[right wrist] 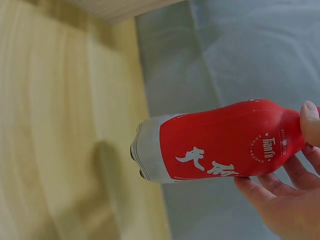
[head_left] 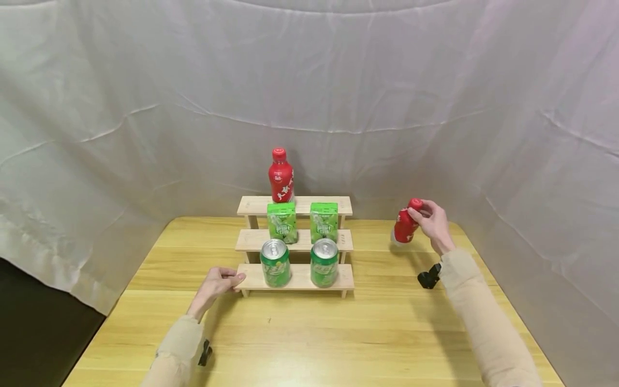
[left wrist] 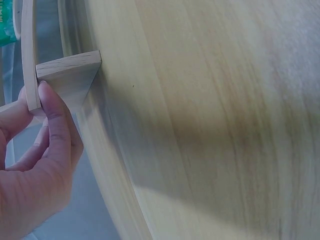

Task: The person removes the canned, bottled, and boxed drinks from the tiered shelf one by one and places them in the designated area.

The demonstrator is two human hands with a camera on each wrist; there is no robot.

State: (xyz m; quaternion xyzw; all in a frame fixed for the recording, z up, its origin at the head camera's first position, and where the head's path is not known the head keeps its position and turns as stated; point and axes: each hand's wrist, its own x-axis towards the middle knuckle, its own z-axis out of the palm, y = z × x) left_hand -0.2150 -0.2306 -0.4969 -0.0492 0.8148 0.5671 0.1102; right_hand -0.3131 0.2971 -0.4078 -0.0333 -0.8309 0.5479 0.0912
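Observation:
My left hand (head_left: 220, 283) pinches the left end of the lowest board of a three-tier wooden rack (head_left: 300, 278), thumb above and fingers below, as the left wrist view shows. To the right of the rack, my right hand (head_left: 433, 223) grips a red bottle (right wrist: 220, 142) near its cap. That bottle is tilted and held above the table, its clear base pointing down and left. A second red bottle (head_left: 281, 177) stands upright on the top tier, left of its middle. Two green drink cartons (head_left: 282, 226) stand on the middle tier, and two green cans (head_left: 276, 266) on the lowest one.
The rack stands on a yellow wooden table (head_left: 309, 338). Pale grey cloth (head_left: 309, 80) hangs behind the table and along both sides. A dark area (head_left: 38, 328) lies beyond the table's left edge. Small black devices (head_left: 429, 277) sit at both wrists.

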